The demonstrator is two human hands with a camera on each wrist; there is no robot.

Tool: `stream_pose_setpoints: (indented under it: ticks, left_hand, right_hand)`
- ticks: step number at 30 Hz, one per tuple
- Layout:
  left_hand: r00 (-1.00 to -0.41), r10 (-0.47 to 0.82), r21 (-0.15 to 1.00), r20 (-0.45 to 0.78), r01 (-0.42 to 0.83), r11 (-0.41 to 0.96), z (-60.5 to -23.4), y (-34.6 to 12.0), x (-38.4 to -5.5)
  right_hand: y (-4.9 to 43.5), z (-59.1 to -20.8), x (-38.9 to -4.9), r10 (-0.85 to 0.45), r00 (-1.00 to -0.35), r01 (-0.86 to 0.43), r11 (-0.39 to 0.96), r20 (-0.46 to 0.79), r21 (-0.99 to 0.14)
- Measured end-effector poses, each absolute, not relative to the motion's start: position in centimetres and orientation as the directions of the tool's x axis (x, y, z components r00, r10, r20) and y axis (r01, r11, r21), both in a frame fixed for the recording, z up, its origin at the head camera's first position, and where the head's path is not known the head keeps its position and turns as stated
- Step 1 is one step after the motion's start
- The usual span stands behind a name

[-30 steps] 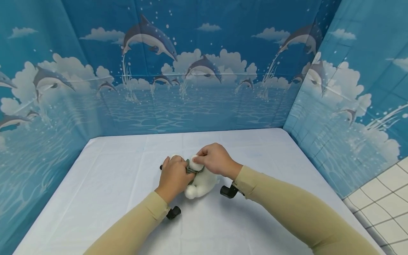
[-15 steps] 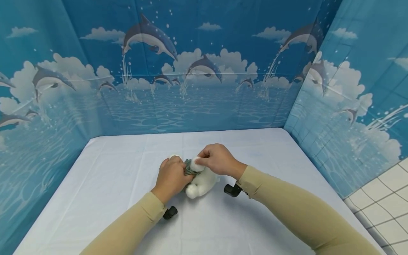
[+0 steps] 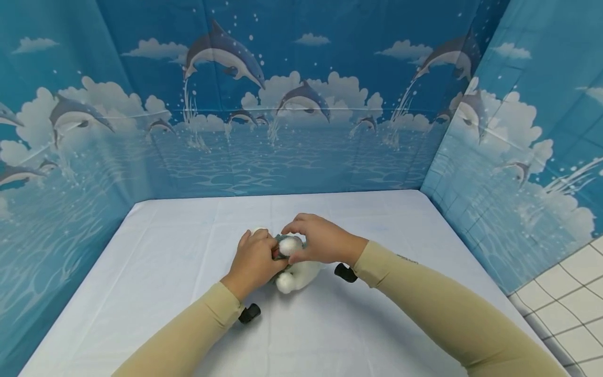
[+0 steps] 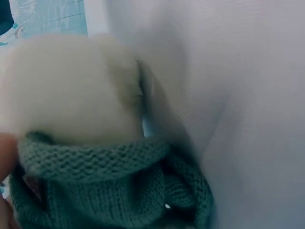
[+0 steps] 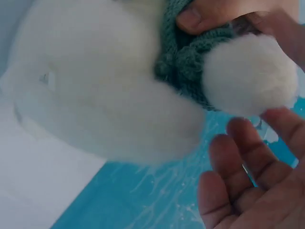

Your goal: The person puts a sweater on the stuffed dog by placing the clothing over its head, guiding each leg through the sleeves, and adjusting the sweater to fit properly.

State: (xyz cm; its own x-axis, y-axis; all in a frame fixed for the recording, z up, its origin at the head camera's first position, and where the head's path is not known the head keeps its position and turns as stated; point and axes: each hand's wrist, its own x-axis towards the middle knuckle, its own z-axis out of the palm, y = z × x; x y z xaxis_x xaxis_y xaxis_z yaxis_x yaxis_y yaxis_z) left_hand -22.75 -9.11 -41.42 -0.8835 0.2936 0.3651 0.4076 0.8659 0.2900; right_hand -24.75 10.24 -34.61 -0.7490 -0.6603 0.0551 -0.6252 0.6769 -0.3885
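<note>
The white plush toy [image 3: 302, 276] was on the white-covered table [image 3: 377, 220], before the dolphin-print curtain [image 3: 301, 152]. The left hand [image 3: 254, 259] gripped its green knit garment [image 4: 95, 191] (blocking part from the head view); the right hand [image 3: 327, 241] was spread around a rounded white end [image 3: 290, 246].

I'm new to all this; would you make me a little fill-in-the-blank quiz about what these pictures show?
1. The blue backdrop is printed with leaping ____.
2. The knitted garment is gripped by the person's ____ hand.
3. Beneath the plush toy, the cloth is coloured ____.
4. The small device near the right hand is coloured ____.

Missing words: dolphins; left; white; black.
</note>
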Motion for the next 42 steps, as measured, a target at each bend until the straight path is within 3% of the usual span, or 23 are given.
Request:
stream_pose_setpoints:
  ticks: [6,10,20,28,36,42]
  left_hand:
    - [-0.878,0.327,0.311,0.350,0.438,0.844,-41.3,-9.6,-22.7]
    - [-0.873,0.348,0.341,0.342,0.460,0.819,-41.0,-10.1,-22.8]
    - [-0.820,0.397,0.368,0.412,0.548,0.751,-40.4,-11.5,-22.8]
    - [-0.809,0.374,0.368,0.453,0.553,0.748,-40.3,-12.9,-22.3]
    - [-0.826,0.342,0.372,0.448,0.520,0.769,-40.4,-14.4,-22.1]
    - [-0.831,0.341,0.374,0.439,0.515,0.772,-40.5,-14.7,-22.2]
  right_hand:
    - [10.0,-35.0,-24.7,-0.715,-0.695,-0.710,0.668,0.071,-0.224]
    - [10.0,-35.1,-24.8,-0.695,-0.713,-0.694,0.682,0.090,-0.233]
    - [10.8,-36.2,-25.8,-0.543,-0.827,-0.551,0.737,0.142,-0.392]
    - [12.5,-36.9,-26.6,-0.359,-0.928,-0.339,0.698,0.102,-0.631]
    - [13.8,-37.6,-26.1,-0.147,-0.985,0.023,0.428,-0.095,-0.904]
    - [14.3,-39.2,-25.1,-0.067,-0.967,0.235,0.156,-0.247,-0.960]
